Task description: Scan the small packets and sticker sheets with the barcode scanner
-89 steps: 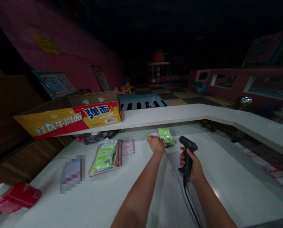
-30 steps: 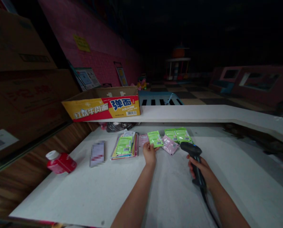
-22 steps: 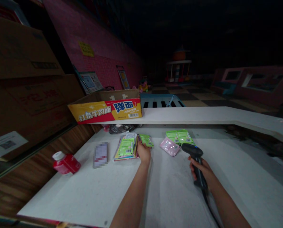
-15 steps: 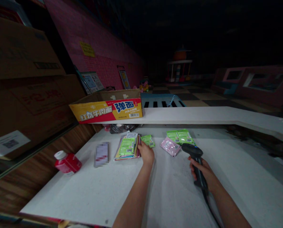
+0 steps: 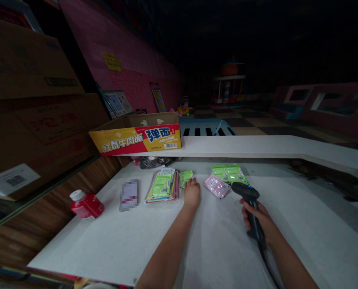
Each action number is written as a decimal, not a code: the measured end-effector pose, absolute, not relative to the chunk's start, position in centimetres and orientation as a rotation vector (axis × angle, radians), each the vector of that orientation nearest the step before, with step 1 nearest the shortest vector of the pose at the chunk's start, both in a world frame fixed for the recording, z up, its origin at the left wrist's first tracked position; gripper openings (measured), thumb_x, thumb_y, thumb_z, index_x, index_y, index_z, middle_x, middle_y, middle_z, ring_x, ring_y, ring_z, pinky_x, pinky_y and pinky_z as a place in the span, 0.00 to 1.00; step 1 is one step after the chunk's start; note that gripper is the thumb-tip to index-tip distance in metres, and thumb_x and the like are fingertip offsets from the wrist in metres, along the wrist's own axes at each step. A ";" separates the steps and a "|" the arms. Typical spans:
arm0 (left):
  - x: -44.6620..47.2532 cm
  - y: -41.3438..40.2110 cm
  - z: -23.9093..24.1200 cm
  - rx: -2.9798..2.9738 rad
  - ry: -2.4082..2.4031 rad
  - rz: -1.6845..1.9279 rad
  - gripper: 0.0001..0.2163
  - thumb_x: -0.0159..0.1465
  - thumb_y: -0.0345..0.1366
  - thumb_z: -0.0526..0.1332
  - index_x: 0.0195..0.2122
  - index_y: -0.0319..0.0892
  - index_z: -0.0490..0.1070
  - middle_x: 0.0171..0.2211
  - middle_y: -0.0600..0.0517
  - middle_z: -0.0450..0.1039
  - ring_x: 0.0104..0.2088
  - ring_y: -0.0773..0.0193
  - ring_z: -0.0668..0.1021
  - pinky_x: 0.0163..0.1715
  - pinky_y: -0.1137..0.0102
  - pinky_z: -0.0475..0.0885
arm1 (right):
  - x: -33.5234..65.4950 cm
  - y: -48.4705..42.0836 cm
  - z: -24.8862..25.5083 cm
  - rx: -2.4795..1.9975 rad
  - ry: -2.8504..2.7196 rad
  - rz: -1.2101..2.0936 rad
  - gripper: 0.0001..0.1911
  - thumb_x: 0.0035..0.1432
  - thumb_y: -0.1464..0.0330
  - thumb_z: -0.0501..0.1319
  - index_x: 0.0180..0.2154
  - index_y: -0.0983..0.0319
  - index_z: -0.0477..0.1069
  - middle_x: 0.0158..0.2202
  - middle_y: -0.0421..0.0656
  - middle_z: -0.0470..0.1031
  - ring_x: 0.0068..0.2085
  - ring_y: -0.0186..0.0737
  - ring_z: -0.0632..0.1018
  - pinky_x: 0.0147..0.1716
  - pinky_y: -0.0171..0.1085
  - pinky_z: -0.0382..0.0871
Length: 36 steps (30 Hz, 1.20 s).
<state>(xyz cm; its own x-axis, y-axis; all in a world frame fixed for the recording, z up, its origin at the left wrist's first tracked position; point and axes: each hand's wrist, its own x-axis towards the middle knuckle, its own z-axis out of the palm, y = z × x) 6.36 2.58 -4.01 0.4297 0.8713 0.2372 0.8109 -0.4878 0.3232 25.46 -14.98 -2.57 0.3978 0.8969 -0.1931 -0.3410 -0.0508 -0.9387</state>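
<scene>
My right hand (image 5: 261,218) is wrapped round the handle of a black corded barcode scanner (image 5: 247,192), its head tilted over the table. My left hand (image 5: 192,192) rests with slightly spread fingertips at the lower right edge of a small green packet (image 5: 185,176), partly covering it. Left of that lies a stack of flat packets in clear plastic (image 5: 148,197), topped by another green packet (image 5: 161,185). Between my hands, a pink packet (image 5: 216,186) overlaps a pair of green packets (image 5: 230,173).
A pink-red bottle with white cap (image 5: 87,205) lies tilted at the left, near a blurred-out flat rectangular object (image 5: 129,195). A raised white ledge (image 5: 241,146) crosses the back, carrying an open noodle carton (image 5: 136,138). Large cardboard boxes (image 5: 46,124) stand at far left.
My left hand has moved right, from the edge of the stack to the small green packet beside it. The scanner stays in my right hand, almost unmoved.
</scene>
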 end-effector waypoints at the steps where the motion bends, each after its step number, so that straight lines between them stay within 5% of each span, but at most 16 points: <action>1: 6.1 2.7 -4.0 2.514 1.486 0.573 0.16 0.61 0.20 0.51 0.41 0.36 0.77 0.60 0.37 0.67 0.64 0.50 0.65 0.65 0.52 0.54 | 25.4 -15.0 -2.6 -1.226 -0.590 1.106 0.24 0.45 0.53 0.72 0.38 0.59 0.69 0.18 0.33 0.69 0.14 0.31 0.68 0.11 0.30 0.61; 10: 5.3 2.5 -3.3 2.519 1.459 0.691 0.18 0.59 0.19 0.51 0.44 0.37 0.76 0.57 0.39 0.69 0.62 0.53 0.66 0.61 0.60 0.61 | 25.7 -14.8 -2.8 -1.198 -0.595 1.100 0.23 0.46 0.53 0.72 0.38 0.59 0.69 0.19 0.33 0.69 0.14 0.32 0.69 0.11 0.30 0.61; 14: 7.7 1.6 -3.3 2.399 1.460 0.791 0.15 0.63 0.33 0.57 0.50 0.38 0.72 0.49 0.39 0.72 0.54 0.50 0.72 0.57 0.58 0.63 | 26.0 -14.7 -2.8 -1.200 -0.573 1.082 0.23 0.46 0.54 0.71 0.38 0.59 0.69 0.18 0.34 0.69 0.14 0.32 0.69 0.11 0.30 0.62; 19: 11.2 0.8 -3.8 2.103 1.607 0.938 0.33 0.42 0.49 0.74 0.46 0.39 0.70 0.50 0.36 0.69 0.54 0.39 0.69 0.55 0.53 0.62 | 26.1 -14.5 -2.7 -1.189 -0.537 1.068 0.23 0.45 0.54 0.72 0.37 0.60 0.69 0.18 0.34 0.68 0.14 0.32 0.69 0.10 0.30 0.61; 23: 12.4 0.8 -3.9 1.981 1.690 0.900 0.35 0.33 0.42 0.78 0.41 0.41 0.66 0.50 0.39 0.69 0.56 0.39 0.68 0.56 0.53 0.61 | 26.1 -14.5 -2.6 -1.191 -0.529 1.064 0.22 0.46 0.54 0.72 0.37 0.60 0.69 0.18 0.34 0.69 0.14 0.32 0.69 0.10 0.30 0.61; 28: 12.0 1.2 -4.8 1.692 1.205 1.097 0.27 0.42 0.31 0.73 0.42 0.44 0.62 0.36 0.52 0.73 0.40 0.56 0.78 0.43 0.64 0.70 | 26.1 -14.5 -2.4 -1.170 -0.546 1.070 0.22 0.46 0.54 0.71 0.36 0.59 0.68 0.18 0.33 0.69 0.14 0.32 0.69 0.11 0.30 0.62; 31: 11.5 1.5 -5.8 1.400 0.892 1.170 0.27 0.45 0.33 0.72 0.44 0.45 0.60 0.34 0.54 0.75 0.34 0.61 0.79 0.37 0.68 0.72 | 26.0 -14.5 -2.3 -1.177 -0.556 1.074 0.22 0.46 0.54 0.71 0.37 0.59 0.68 0.18 0.33 0.69 0.14 0.32 0.69 0.10 0.30 0.61; 36: 10.9 1.7 -6.6 1.068 0.770 1.329 0.32 0.43 0.41 0.74 0.46 0.44 0.59 0.37 0.49 0.78 0.37 0.59 0.81 0.40 0.65 0.74 | 25.7 -14.8 -2.2 -1.190 -0.590 1.104 0.23 0.46 0.53 0.71 0.38 0.59 0.68 0.18 0.33 0.69 0.14 0.32 0.69 0.11 0.30 0.62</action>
